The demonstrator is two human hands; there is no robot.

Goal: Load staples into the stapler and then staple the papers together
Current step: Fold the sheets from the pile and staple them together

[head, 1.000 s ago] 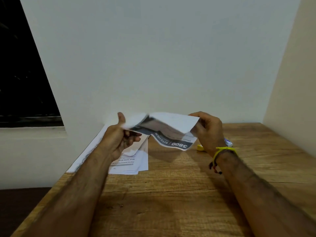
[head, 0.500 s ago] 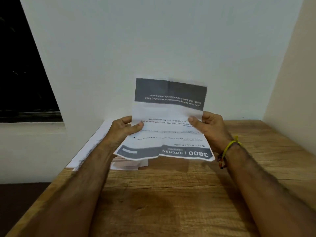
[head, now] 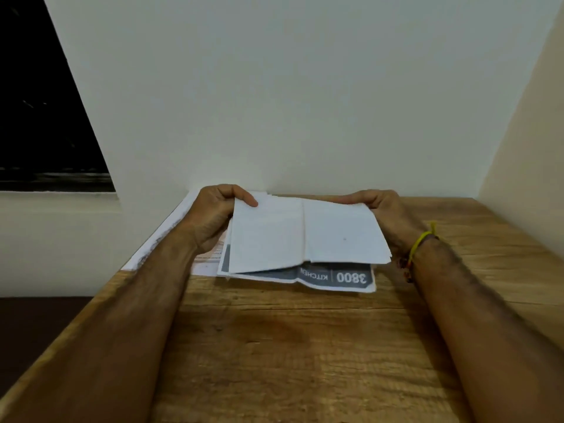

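Observation:
A folded white paper [head: 305, 236] is held low over the wooden table [head: 290, 346], its blank side up; a grey printed band reading "3800 KITCHEN" shows along its lower near edge. My left hand [head: 213, 218] pinches the paper's far left corner, thumb on top. My right hand [head: 387, 215] grips the far right edge, a yellow band on its wrist. More printed sheets [head: 207, 264] lie on the table under my left hand. No stapler or staples can be seen; the paper and my hands cover that area.
The table stands in a corner, with a white wall [head: 290, 102] behind and a cream wall [head: 531, 132] on the right. A dark window [head: 42, 117] is at the left. The table's left edge drops to a dark floor.
The sheet was held upright and unfolded with its print facing me; now its upper half is folded down toward me and the paper is lowered near the table. Both hands still hold it.

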